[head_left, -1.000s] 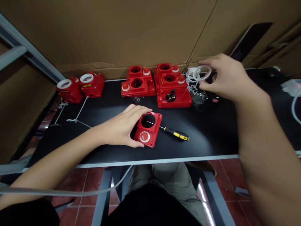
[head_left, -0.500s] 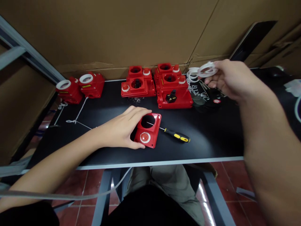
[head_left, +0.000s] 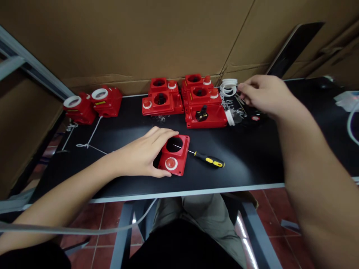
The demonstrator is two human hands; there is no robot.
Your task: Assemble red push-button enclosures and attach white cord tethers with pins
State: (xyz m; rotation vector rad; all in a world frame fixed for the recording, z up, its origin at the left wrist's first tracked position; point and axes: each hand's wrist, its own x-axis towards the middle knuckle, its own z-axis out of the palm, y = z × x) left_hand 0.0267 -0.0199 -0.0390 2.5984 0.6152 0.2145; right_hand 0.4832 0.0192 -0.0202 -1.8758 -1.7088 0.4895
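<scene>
Near the surface's (head_left: 241,153) front edge, the left hand (head_left: 144,153) grips the red cover (head_left: 181,158), its long axis roughly front-to-back; the right hand (head_left: 267,91), its grasp unclear, is nearer the white rings (head_left: 229,81) by the back edge.

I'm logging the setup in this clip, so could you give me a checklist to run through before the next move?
1. Left hand has a grip on the red cover: ok, thumb and fingers at opposite ends.
2. Screwdriver clear of the cover: not ok, its shaft runs under it and shows through the round opening.
3. Right hand empty: cannot tell, the fingertips are bunched.
4. White ring beside the open red box lying flat: not ok, it stands on edge.
5. Screws gathered neatly: not ok, they lie scattered.
</scene>
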